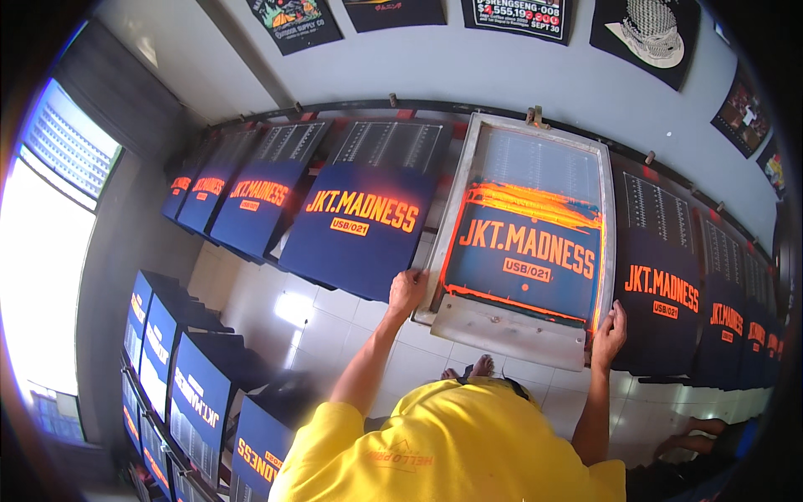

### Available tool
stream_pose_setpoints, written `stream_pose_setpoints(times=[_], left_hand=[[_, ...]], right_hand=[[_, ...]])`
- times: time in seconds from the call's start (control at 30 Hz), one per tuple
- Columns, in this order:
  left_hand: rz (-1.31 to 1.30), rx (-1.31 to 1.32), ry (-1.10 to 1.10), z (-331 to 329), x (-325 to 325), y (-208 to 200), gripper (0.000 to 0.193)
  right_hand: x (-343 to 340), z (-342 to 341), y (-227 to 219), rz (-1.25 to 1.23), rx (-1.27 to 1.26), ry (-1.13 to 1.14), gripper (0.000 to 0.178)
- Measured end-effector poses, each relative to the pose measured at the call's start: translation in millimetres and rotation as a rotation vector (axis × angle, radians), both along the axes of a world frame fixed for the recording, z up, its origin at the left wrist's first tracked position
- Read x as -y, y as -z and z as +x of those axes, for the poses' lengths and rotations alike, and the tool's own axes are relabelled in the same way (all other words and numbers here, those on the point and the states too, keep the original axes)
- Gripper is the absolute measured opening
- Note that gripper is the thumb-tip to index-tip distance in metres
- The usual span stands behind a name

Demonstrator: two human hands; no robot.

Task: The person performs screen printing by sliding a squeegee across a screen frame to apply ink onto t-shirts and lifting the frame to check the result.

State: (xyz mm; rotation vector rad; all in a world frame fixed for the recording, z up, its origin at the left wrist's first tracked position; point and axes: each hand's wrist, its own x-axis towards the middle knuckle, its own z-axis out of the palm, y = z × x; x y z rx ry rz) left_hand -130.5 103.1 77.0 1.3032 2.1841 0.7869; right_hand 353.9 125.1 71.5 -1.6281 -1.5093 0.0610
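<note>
A silk-screen frame (pixel 611 180) with a pale metal rim lies over a dark blue shirt at the middle of the rack. Orange ink is smeared across the upper mesh and along its inner edges; bold orange lettering shows below. At the frame's lower left side, my left hand (pixel 407 293) is closed with its fingers curled against the rim. My right hand (pixel 609 336) is bent around the lower right side, its thumb toward the rim. Between the hands, a flat metal plate (pixel 510 330) spans the near end of the frame.
Dark blue printed shirts (pixel 360 217) line both sides of the frame, with another shirt (pixel 657 284) close at its right. More printed panels hang on a rack (pixel 196 393) at lower left. Another person's limbs (pixel 694 437) show at lower right. Shirts hang on the wall (pixel 401 50).
</note>
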Motion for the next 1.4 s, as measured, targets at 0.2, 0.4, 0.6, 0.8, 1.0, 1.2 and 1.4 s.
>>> stream_pose_setpoints(times=[0.2,0.4,0.6,0.8,1.0,1.2,1.4], left_hand=[[0.283,0.238,0.016,0.4,56.2,-28.5,0.047],[-0.294,0.845,0.498,8.2,114.1,-54.3,0.046],[-0.444,0.851,0.593,67.1,101.3,-1.7,0.044],[-0.496,1.098,0.583,120.1,84.4,21.9,0.058],[-0.424,1.145,0.493,148.3,69.0,44.1,0.057],[-0.324,0.857,0.453,166.1,69.4,47.0,0.048],[-0.292,0.781,0.434,166.7,65.1,53.3,0.052]], right_hand=[[55.4,-77.8,-61.3,-0.285,0.277,-0.668,0.045],[66.4,-113.4,-65.0,-0.400,0.749,-0.828,0.059],[26.3,-145.0,-61.8,-0.375,0.760,-0.690,0.042],[16.9,-150.5,-62.5,-0.308,0.707,-0.661,0.040],[-65.9,-129.1,-81.7,-0.169,0.563,-0.653,0.033],[-186.7,-111.9,-76.0,-0.188,0.526,-0.598,0.035],[-262.4,-112.3,-68.4,-0.196,0.601,-0.570,0.036]])
